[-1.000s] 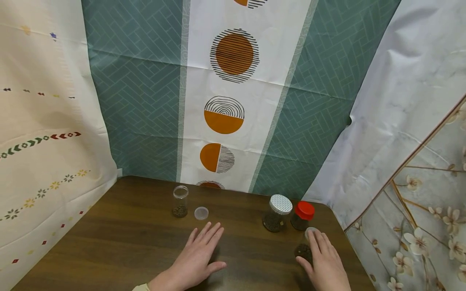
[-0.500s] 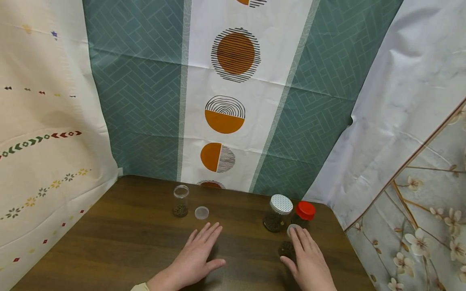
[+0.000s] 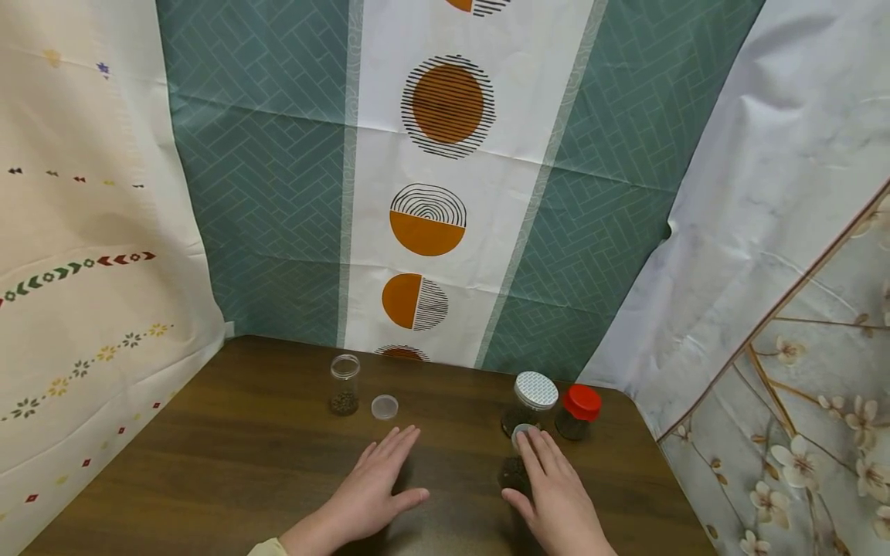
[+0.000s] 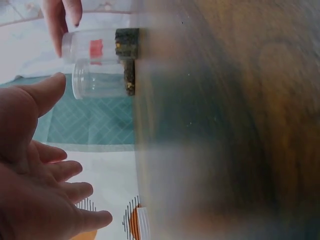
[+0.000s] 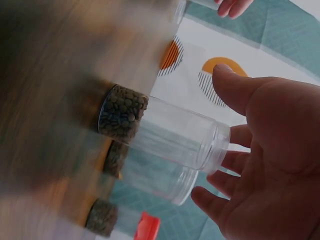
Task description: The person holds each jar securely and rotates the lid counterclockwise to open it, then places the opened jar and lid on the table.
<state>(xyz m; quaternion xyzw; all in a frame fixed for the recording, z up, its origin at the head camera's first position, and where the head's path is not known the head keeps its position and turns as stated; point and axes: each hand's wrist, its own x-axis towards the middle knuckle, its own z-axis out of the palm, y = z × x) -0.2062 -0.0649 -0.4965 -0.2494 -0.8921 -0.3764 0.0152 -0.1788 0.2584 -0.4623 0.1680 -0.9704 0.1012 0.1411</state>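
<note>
A clear jar (image 5: 172,125) part filled with small dark lentil-like grains stands upright on the table, mostly behind my right hand (image 3: 559,498) in the head view. The right fingers lie against its side up near the rim, while the thumb is held away from it. My left hand (image 3: 371,498) hovers near the middle of the table with fingers spread, holding nothing. Beyond it are an open clear jar (image 3: 344,386) with a few grains at its bottom and a round translucent lid (image 3: 385,407).
At the back right a jar with a white patterned lid (image 3: 536,391) stands close behind the one at my right hand. Beside it is a jar with a red lid (image 3: 582,401). A curtain (image 3: 278,201) hangs along the table's back edge.
The jar at my right hand has slid left across the table together with that hand, from in front of the red-lidded jar to in front of the white-lidded one. The left hand barely moved.
</note>
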